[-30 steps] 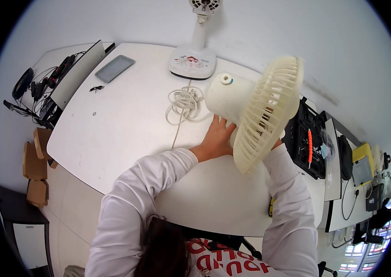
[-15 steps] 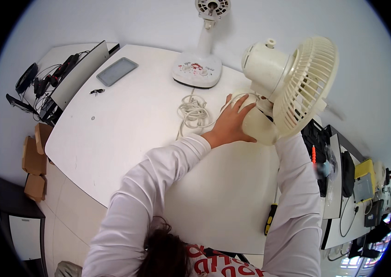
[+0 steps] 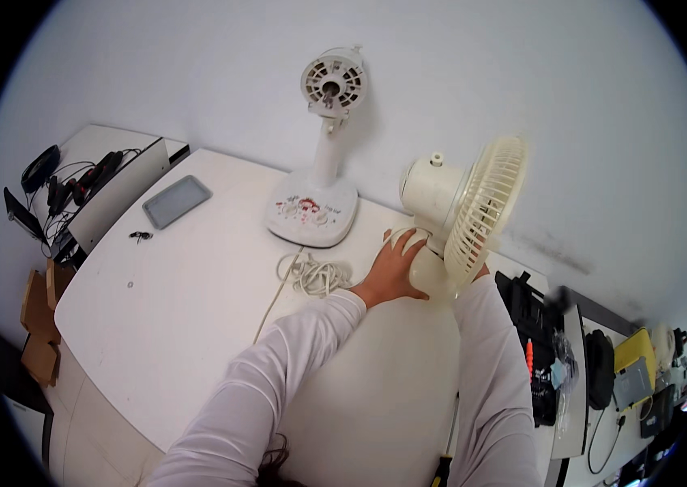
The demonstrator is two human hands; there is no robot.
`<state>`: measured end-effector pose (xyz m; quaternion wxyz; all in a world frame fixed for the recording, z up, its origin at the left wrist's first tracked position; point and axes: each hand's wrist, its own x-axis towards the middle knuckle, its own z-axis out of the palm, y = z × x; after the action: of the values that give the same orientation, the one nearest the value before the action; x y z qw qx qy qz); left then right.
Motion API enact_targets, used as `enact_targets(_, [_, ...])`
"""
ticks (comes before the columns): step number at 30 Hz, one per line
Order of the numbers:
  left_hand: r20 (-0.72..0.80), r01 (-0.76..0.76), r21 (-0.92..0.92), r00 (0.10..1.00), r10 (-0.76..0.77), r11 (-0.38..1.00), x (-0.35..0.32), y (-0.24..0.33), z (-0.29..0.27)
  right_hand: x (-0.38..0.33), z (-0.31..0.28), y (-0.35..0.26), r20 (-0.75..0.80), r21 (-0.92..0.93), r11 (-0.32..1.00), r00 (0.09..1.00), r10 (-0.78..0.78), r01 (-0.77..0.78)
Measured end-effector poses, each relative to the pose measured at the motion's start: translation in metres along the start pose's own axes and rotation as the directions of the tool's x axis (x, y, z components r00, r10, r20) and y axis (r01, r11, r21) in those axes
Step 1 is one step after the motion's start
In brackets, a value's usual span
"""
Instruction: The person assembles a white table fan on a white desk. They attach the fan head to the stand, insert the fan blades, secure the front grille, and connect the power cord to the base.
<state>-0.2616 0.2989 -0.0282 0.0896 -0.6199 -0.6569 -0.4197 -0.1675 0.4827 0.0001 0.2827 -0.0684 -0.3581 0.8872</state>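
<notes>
A cream desk fan [image 3: 434,191] stands at the right of the white table, its grille [image 3: 489,215] turned to the right. My left hand [image 3: 392,272] is on the left side of its rounded base [image 3: 430,274], fingers spread around it and thumb toward me. My right hand [image 3: 483,272] is almost wholly behind the grille; only a sliver shows and its fingers are hidden. A coiled white cord [image 3: 319,277] lies left of my left wrist. Farther back stands a second, white fan [image 3: 315,203] with its motor face bare, without grille or blades.
On the white table [image 3: 189,325] are a grey tray [image 3: 177,201], a small black cable [image 3: 141,236] and a small ring [image 3: 130,285]. A yellow-and-black screwdriver [image 3: 442,469] lies by my right forearm. An open black tool case [image 3: 534,325] is at the right; cardboard boxes [image 3: 38,325] stand left.
My view has tilted up, so the table and both fans sit lower in the picture and the white fan's head shows whole. My left hand stays on the cream fan's base.
</notes>
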Motion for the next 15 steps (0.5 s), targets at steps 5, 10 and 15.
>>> enact_targets(5, [0.0, 0.022, 0.009, 1.0, -0.022, 1.0, 0.027, -0.02, 0.036, 0.03, -0.015, -0.02, 0.028, -0.136, 0.99, 0.999, -0.022, 0.026])
enact_targets(10, [-0.029, 0.08, 0.012, 0.996, -0.08, 0.997, 0.025, -0.027, 0.054, 0.04, -0.033, -0.018, 0.053, -0.586, 0.799, 0.991, -0.126, 0.133])
enact_targets(15, [0.013, 0.063, -0.072, 0.998, -0.062, 0.995, 0.022, -0.019, 0.05, 0.011, -0.05, -0.023, 0.151, -0.954, 0.221, 0.962, -0.229, 0.203])
